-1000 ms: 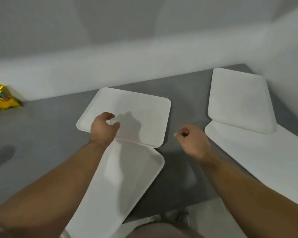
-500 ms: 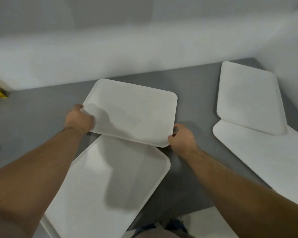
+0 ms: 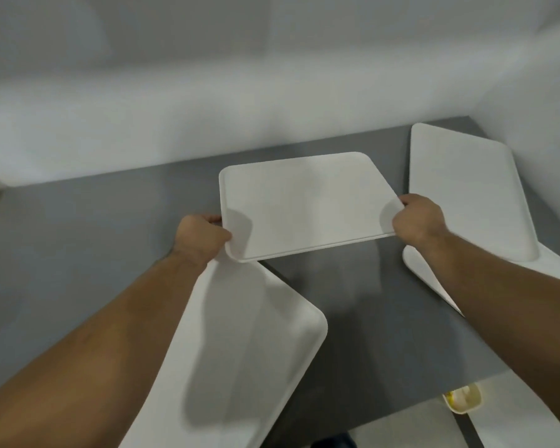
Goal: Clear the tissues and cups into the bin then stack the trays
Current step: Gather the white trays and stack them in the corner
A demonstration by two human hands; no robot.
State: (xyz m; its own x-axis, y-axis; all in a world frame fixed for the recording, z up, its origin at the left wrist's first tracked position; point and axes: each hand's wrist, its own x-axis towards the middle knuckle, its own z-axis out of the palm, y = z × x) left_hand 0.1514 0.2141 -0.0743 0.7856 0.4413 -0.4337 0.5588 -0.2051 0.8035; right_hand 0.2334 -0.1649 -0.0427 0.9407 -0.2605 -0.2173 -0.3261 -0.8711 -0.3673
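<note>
Smooth white rectangular plastic tray (image 3: 304, 205) held over the grey surface (image 3: 94, 227). Left hand (image 3: 199, 237) grips its near left corner, fingers curled under the rim and thumb on top. Right hand (image 3: 417, 218) grips its right edge, fingers wrapped round the rim. Second white tray (image 3: 256, 334) lies nearer than the held tray and to its left, partly under the left forearm. To the right of the held tray, third white tray (image 3: 466, 189) overlaps fourth white tray (image 3: 424, 270). Small yellowish item (image 3: 463, 399) well nearer and to the right, too blurred to identify
</note>
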